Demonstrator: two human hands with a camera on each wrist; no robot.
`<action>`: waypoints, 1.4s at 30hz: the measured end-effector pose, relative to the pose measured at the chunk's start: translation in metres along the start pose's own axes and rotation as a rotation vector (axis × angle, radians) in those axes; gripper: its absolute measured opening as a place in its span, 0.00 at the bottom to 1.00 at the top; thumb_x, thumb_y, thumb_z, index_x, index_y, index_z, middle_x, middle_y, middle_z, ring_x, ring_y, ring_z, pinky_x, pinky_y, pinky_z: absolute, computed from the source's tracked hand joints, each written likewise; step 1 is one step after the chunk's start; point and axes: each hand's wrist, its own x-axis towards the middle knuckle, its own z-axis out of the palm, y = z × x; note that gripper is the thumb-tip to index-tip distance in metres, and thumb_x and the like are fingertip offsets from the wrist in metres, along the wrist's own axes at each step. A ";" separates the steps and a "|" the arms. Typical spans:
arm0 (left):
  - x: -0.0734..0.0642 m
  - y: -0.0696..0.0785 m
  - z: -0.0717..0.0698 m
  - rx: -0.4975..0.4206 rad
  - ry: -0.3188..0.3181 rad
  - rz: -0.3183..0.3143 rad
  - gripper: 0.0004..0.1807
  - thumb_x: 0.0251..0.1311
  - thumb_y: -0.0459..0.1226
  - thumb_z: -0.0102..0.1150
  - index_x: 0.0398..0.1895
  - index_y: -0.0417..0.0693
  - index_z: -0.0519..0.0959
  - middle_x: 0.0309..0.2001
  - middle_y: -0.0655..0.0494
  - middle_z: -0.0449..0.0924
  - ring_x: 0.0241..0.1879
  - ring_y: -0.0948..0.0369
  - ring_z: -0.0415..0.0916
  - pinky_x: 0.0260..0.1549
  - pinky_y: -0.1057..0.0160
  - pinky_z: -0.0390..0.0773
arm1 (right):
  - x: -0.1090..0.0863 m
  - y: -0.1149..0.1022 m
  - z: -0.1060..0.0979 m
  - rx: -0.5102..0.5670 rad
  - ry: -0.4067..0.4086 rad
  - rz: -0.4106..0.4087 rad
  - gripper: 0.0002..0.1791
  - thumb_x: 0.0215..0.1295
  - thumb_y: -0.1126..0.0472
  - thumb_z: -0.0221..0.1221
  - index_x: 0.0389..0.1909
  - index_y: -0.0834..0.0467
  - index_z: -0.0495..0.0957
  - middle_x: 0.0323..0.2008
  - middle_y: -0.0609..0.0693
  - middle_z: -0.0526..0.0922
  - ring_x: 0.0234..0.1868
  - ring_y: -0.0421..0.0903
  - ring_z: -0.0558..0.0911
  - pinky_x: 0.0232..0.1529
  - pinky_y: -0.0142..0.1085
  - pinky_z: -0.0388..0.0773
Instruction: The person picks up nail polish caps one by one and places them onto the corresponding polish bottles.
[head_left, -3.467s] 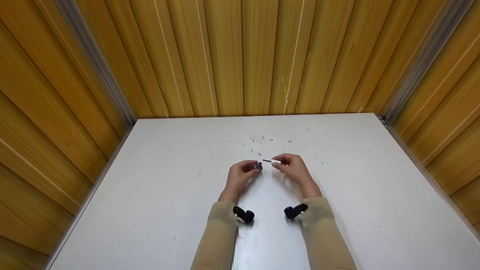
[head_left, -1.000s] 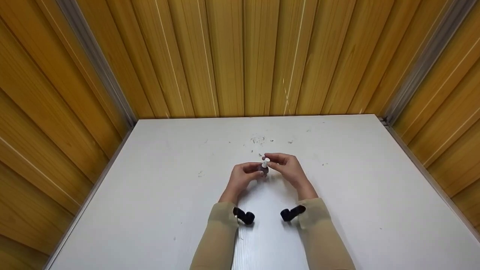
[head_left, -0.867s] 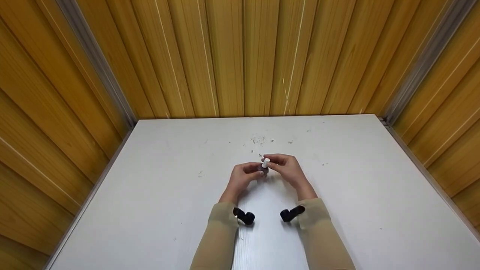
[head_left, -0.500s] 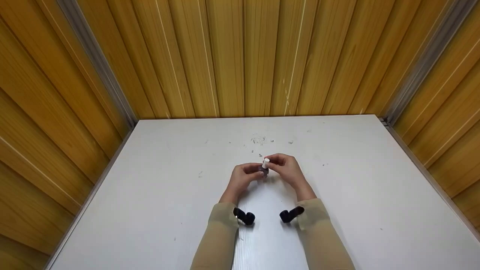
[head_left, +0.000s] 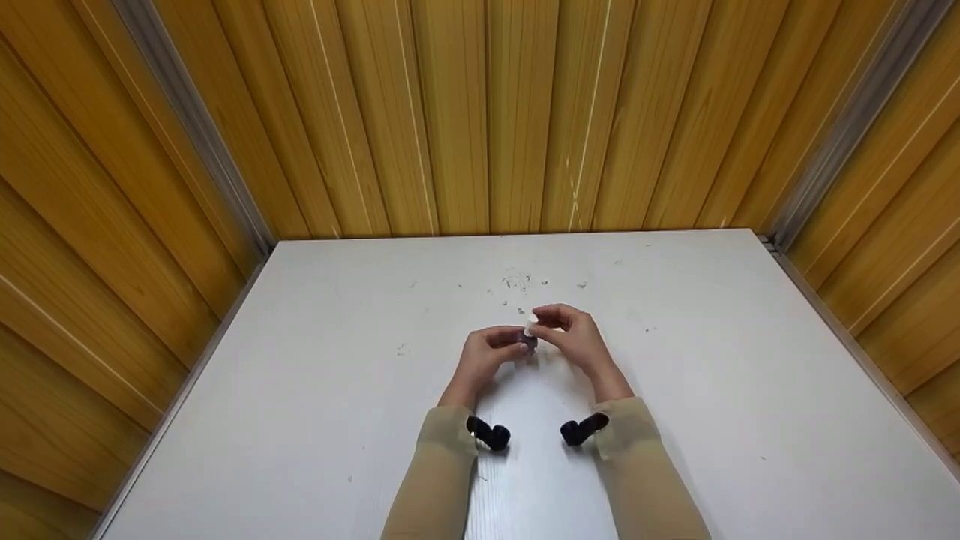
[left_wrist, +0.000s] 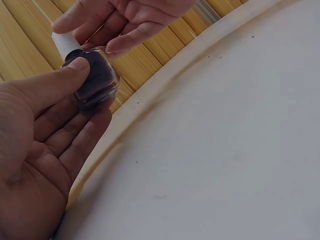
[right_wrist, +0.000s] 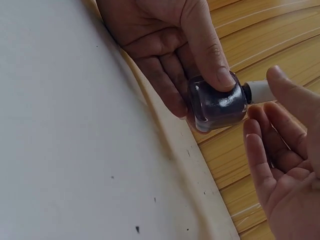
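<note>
The bottle (right_wrist: 215,107) looks dark purple, its cap (right_wrist: 260,92) white.

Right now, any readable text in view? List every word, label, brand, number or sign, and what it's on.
Readable text: none.
Small dark bottle: faint marks on its face in the left wrist view, possibly lettering, too dim and blurred to read; the left hand's thumb covers part of that face.
White cap: no lettering visible on the part that shows.
White table: specks and scuffs, no text.

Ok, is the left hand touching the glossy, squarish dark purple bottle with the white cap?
Touching. The right wrist view shows it plainly: the left hand has its thumb flat against the bottle, with no gap between.
</note>
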 end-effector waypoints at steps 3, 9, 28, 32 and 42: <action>-0.001 0.001 -0.001 0.000 0.002 0.003 0.17 0.59 0.30 0.72 0.53 0.37 0.86 0.47 0.42 0.90 0.44 0.62 0.87 0.45 0.67 0.84 | 0.007 0.015 -0.001 0.024 -0.023 -0.046 0.21 0.67 0.65 0.67 0.59 0.67 0.80 0.55 0.63 0.86 0.57 0.53 0.84 0.57 0.30 0.77; 0.000 -0.001 -0.001 -0.018 -0.012 0.014 0.17 0.59 0.30 0.71 0.52 0.37 0.86 0.46 0.43 0.90 0.43 0.62 0.87 0.45 0.66 0.85 | 0.013 0.028 0.003 0.030 -0.018 -0.035 0.17 0.67 0.68 0.66 0.56 0.65 0.83 0.53 0.62 0.87 0.55 0.45 0.85 0.55 0.23 0.76; -0.001 -0.001 0.000 0.011 -0.003 0.020 0.17 0.58 0.30 0.72 0.51 0.38 0.86 0.47 0.44 0.90 0.43 0.64 0.87 0.44 0.68 0.83 | -0.001 0.001 0.000 0.033 -0.021 -0.019 0.20 0.65 0.68 0.68 0.57 0.68 0.81 0.53 0.66 0.86 0.52 0.48 0.84 0.50 0.29 0.79; 0.000 -0.001 -0.001 0.017 -0.003 0.020 0.17 0.57 0.30 0.73 0.51 0.38 0.86 0.47 0.44 0.90 0.43 0.63 0.87 0.45 0.68 0.83 | -0.001 0.001 -0.001 0.050 -0.048 -0.032 0.19 0.66 0.69 0.66 0.58 0.68 0.81 0.55 0.65 0.86 0.57 0.52 0.84 0.52 0.27 0.78; 0.000 0.000 -0.001 0.010 -0.006 0.009 0.17 0.58 0.30 0.72 0.52 0.39 0.87 0.47 0.44 0.90 0.44 0.62 0.87 0.44 0.67 0.84 | 0.005 0.008 0.001 0.002 -0.027 -0.012 0.16 0.65 0.69 0.67 0.53 0.69 0.83 0.49 0.64 0.88 0.45 0.39 0.84 0.47 0.26 0.78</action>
